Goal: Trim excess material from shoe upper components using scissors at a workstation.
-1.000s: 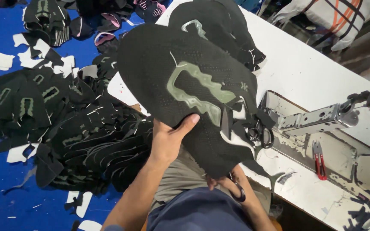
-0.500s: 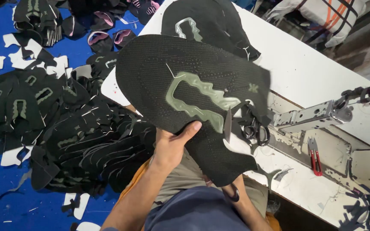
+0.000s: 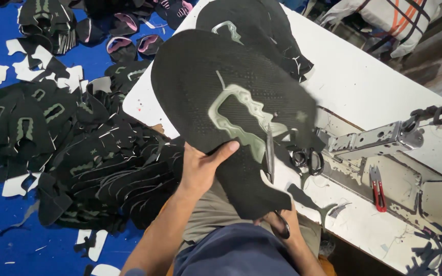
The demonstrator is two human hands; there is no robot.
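Note:
My left hand (image 3: 200, 171) grips the lower left edge of a large black knit shoe-upper piece (image 3: 205, 87) with a pale green outlined shape in its middle, held up over my lap. My right hand (image 3: 282, 227) is below the piece, partly hidden by it, closed around the black handle of a pair of scissors (image 3: 270, 153). The blade stands upright against the piece's lower right part, beside the green shape. A strip of the fabric hangs down by the blade.
A white table (image 3: 364, 87) carries another black upper (image 3: 262, 30), black-handled scissors (image 3: 308, 161), red thread snips (image 3: 377, 188) and a metal machine arm (image 3: 379, 140). A heap of black uppers (image 3: 93, 158) and white scraps lies on the blue floor at left.
The black piece has turned and shifted slightly in my hands. The scissors blade now stands higher against its lower right part.

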